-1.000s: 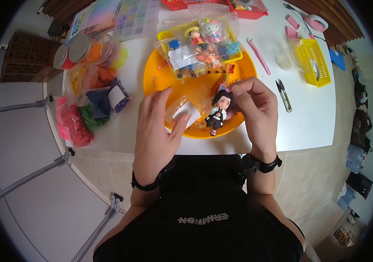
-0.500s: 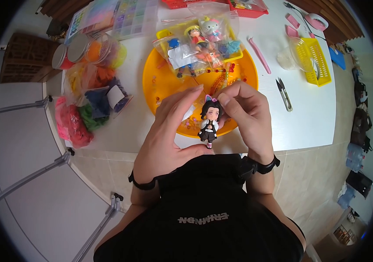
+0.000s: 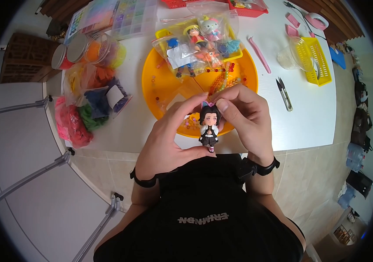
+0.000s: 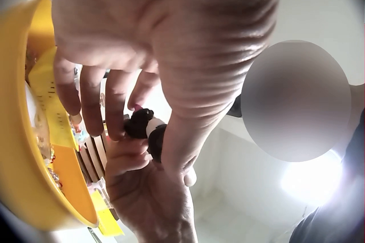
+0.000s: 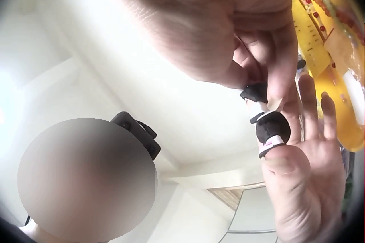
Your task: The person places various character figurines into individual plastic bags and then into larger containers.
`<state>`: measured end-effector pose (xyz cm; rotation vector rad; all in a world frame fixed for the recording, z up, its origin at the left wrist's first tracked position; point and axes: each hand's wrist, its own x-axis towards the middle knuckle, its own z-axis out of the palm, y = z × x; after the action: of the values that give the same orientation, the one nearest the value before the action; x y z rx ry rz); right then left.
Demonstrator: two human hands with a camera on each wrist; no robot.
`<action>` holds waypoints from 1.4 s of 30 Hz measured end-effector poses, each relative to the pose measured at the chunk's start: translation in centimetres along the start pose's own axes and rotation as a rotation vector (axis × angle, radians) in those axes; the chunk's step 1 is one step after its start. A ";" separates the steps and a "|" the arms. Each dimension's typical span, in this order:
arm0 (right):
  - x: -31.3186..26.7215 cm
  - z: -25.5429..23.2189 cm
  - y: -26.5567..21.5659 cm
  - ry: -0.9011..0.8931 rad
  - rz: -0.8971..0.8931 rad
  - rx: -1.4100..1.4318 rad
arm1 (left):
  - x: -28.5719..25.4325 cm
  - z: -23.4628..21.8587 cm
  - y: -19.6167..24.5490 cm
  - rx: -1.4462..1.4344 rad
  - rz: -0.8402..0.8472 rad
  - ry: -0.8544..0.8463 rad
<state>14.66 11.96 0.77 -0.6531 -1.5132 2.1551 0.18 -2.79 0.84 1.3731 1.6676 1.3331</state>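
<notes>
A small black-haired figurine [image 3: 209, 126] with a white and black outfit and a pink-blue bow stands upright between the hands, in front of the round orange tray [image 3: 150, 72]. My right hand [image 3: 251, 120] pinches it by the head with thumb and forefinger. At its feet is the thumb of my left hand [image 3: 162, 142], while that forefinger arches to its top, so the figurine sits between the two. In the right wrist view, the left thumb tip [image 5: 282, 166] presses the figurine's base and the other left fingers stretch out behind. Beads and beaded strands [image 3: 218, 83] lie in the tray.
Bagged figurines [image 3: 199, 39] rest on a yellow basket at the tray's back. Colourful bags [image 3: 97, 102] and jars [image 3: 77, 51] stand left. Pink tweezers [image 3: 260, 54], thread snips [image 3: 284, 94] and another yellow basket [image 3: 316, 63] lie right.
The right hand has brought the figurine left and down, turning it more upright. My left hand has moved right, from over a clear bag to the figurine, its thumb now at the feet.
</notes>
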 end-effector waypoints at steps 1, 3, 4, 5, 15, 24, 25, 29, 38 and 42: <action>0.0 0.0 0.0 -0.003 -0.002 0.003 | 0.0 0.0 0.0 0.009 0.008 0.003; 0.0 0.0 0.0 -0.007 -0.005 0.007 | 0.1 -0.1 0.1 0.027 0.024 0.008; 0.0 0.0 0.0 -0.009 -0.007 0.009 | 0.1 -0.1 0.1 0.022 0.025 0.014; 0.0 0.1 0.0 -0.009 -0.007 0.010 | 0.1 -0.1 0.2 0.018 0.025 0.019; 0.0 0.1 0.0 0.004 -0.020 -0.002 | -0.1 -0.2 0.0 0.029 -0.008 -0.018; 0.1 0.2 -0.2 0.007 -0.016 0.011 | 0.2 -0.1 0.0 0.011 0.040 0.009; 0.1 0.2 -0.2 0.007 -0.014 0.014 | 0.2 -0.1 0.0 0.008 0.039 0.009; 0.1 0.1 -0.2 0.005 -0.006 0.014 | 0.3 -0.2 0.0 0.011 0.040 0.004; 0.3 0.2 -0.2 0.029 0.027 0.007 | 0.3 0.2 -0.3 0.015 0.034 0.021; 0.4 0.2 0.0 0.043 0.026 -0.002 | 0.1 0.4 -0.8 -0.001 -0.001 0.014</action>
<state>14.24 12.00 0.82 -0.7196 -1.4929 2.1446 0.22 -2.53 -0.03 1.3648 1.6763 1.3456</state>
